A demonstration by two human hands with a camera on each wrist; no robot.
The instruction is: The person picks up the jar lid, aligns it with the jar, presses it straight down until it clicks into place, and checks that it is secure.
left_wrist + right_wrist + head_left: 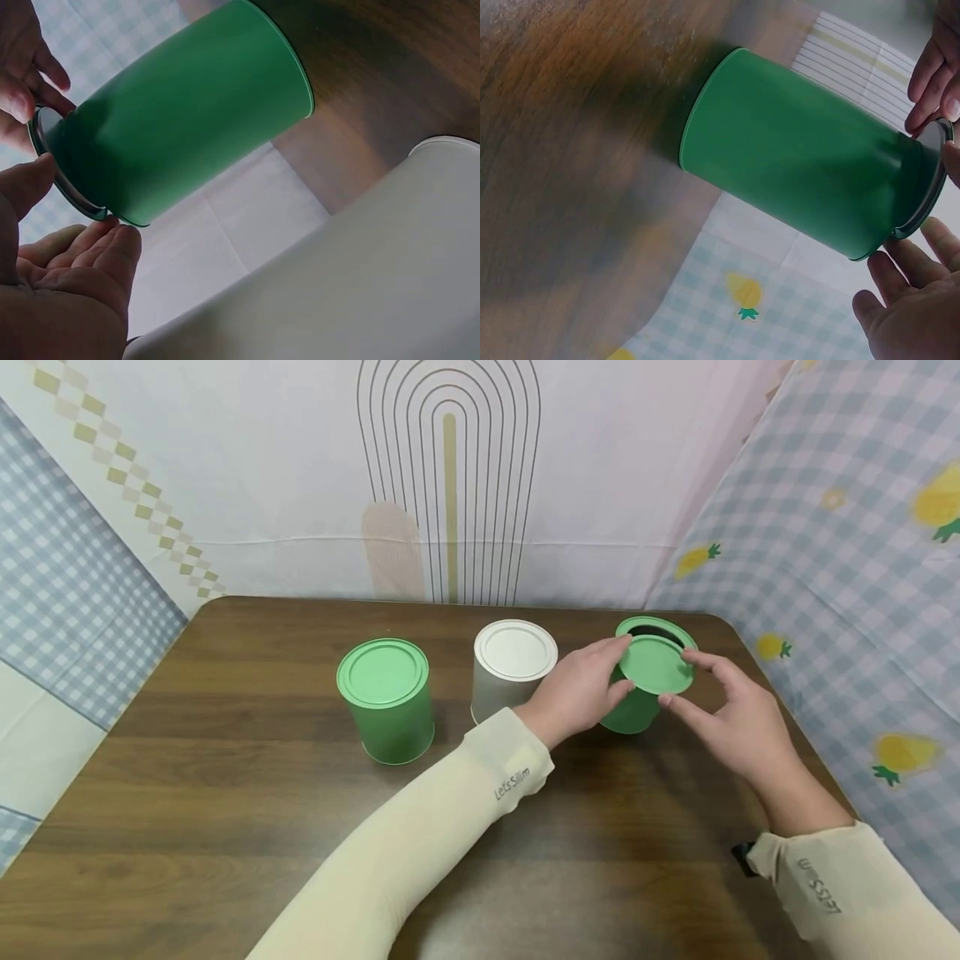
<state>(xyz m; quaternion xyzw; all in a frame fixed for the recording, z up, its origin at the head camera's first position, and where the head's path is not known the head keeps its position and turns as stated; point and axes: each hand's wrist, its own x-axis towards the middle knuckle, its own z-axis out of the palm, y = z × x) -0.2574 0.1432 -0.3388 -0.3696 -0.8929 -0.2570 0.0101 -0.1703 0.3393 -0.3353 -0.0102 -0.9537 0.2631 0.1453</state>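
At the right of the table, a green can [628, 714] stands upright with a dark gap showing at the back of its mouth. Its round green lid [657, 665] sits off-centre toward the front, tilted over the rim. My left hand [581, 687] pinches the lid's left edge between thumb and fingers. On the opposite edge, my right hand [738, 714] holds it with thumb and fingertips. From the left wrist view, the lid's underside [51, 131] shows as a grey disc at the can's mouth. The can's inside is hidden.
A white lidded can [515, 652] stands just left of the green one, partly behind my left wrist. Farther left is another green can [393, 718] with its lid on. Patterned cloths [300, 468] hang behind and beside the brown wooden table [247, 760].
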